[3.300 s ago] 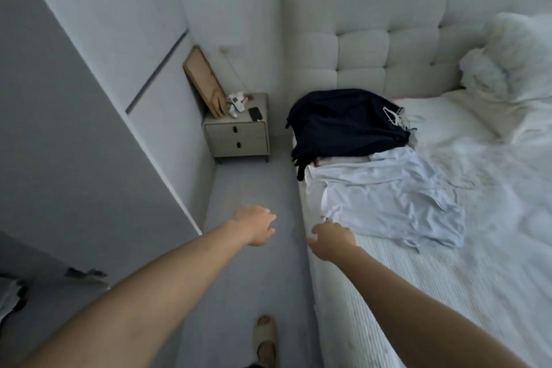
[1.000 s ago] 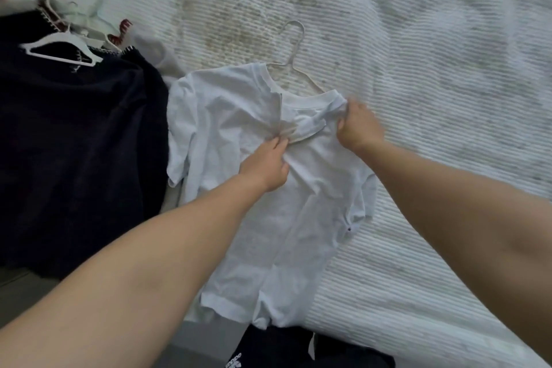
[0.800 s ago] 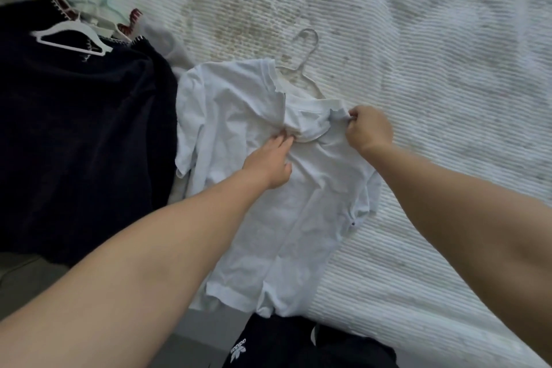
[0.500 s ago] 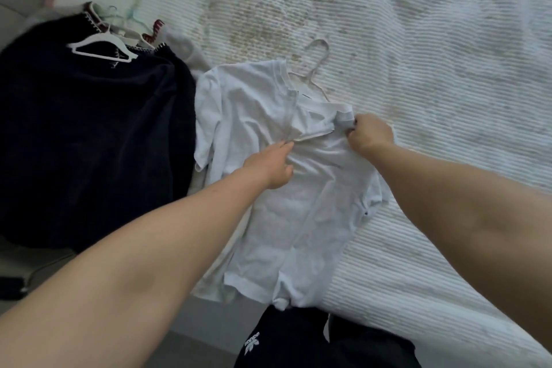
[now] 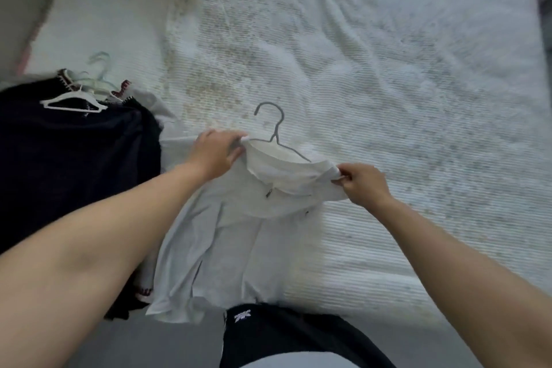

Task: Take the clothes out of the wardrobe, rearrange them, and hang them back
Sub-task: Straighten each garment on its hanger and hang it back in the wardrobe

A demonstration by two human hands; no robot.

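Since earlier: left hand [image 5: 215, 153] shifted from shirt chest up to collar | bed [image 5: 388, 69] | dark pile [image 5: 74, 158] far left | shirt [image 5: 227, 236] near bed edge, collar stretched between hands | right hand [image 5: 363, 184] pinches right shoulder; left grips collar | hanger [image 5: 273, 131] in neck, hook pointing far

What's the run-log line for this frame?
left hand: grips white shirt collar | right hand: pinches shoulder | grey hanger: inside shirt | bed
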